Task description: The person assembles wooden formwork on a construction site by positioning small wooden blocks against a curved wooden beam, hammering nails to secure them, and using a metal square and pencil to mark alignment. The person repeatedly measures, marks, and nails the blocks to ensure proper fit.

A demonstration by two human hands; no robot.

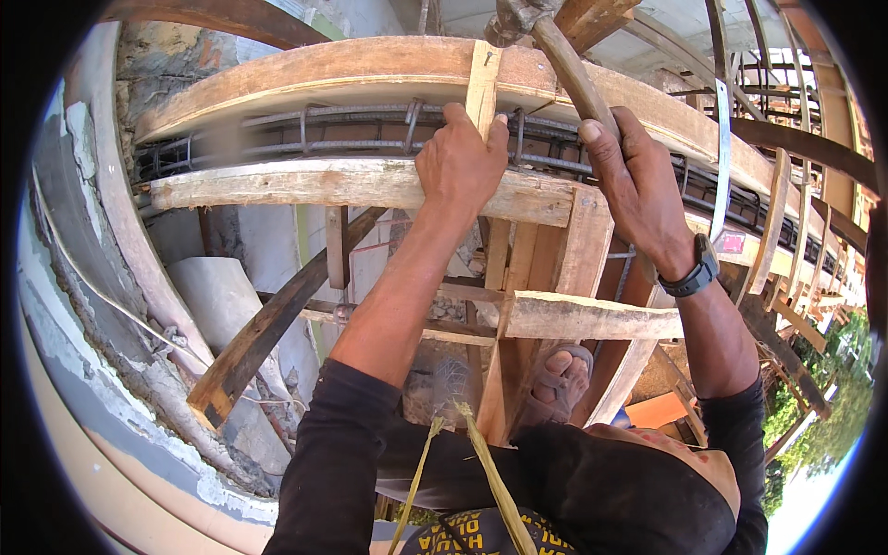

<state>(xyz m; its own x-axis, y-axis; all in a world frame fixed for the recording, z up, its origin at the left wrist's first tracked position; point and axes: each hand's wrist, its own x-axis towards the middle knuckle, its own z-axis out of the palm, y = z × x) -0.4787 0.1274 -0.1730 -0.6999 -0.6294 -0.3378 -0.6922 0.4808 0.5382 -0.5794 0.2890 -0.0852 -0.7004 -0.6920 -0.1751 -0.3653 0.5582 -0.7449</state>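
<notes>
While the left hand grips the near end of a short wooden strip, the right hand is closed around the handle of a hammer, its head raised toward the top of the view. The strip's other end overlaps the far board, and a nail shows there. Between this board and the near board runs a steel rebar cage. A dark watch circles the right wrist.

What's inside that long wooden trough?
Inside the trough are steel bars with bent hoops. The left hand, right hand and short wood strip cover some parts, so what's under them can't be seen.
</notes>
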